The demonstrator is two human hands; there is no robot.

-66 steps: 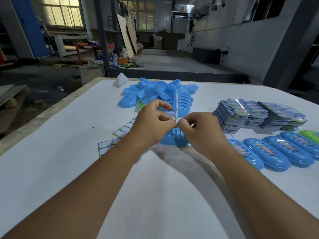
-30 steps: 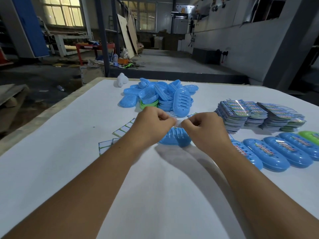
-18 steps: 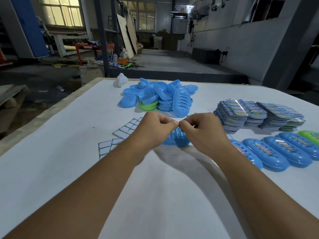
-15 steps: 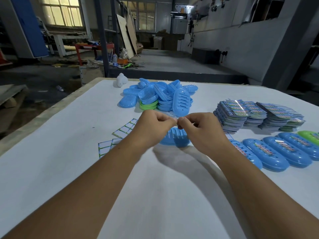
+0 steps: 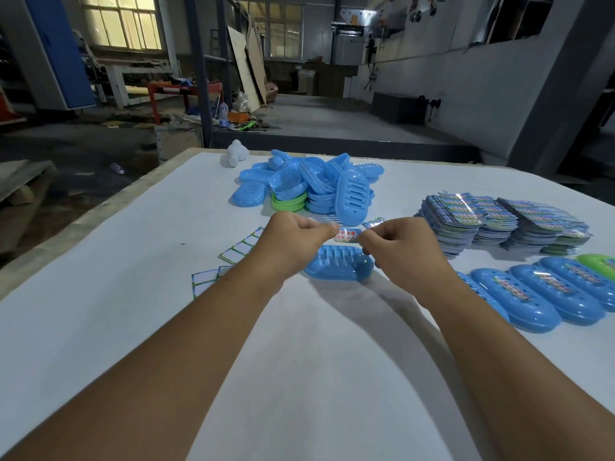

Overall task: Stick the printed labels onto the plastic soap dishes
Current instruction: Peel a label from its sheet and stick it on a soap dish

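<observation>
Two bare forearms, no sleeves; left hand (image 5: 293,239) and right hand (image 5: 399,247) ungloved, without rings or watch

We reached both bare arms out in front of us, and they came close together at the hands. Our left hand (image 5: 293,239) was curled, with its thumb and fingers pinched tight on something small. Our right hand (image 5: 397,246) was curled too, and its fingertips pinched the other end. The two hands were just beside each other, knuckles up, with a little gap between them.
</observation>
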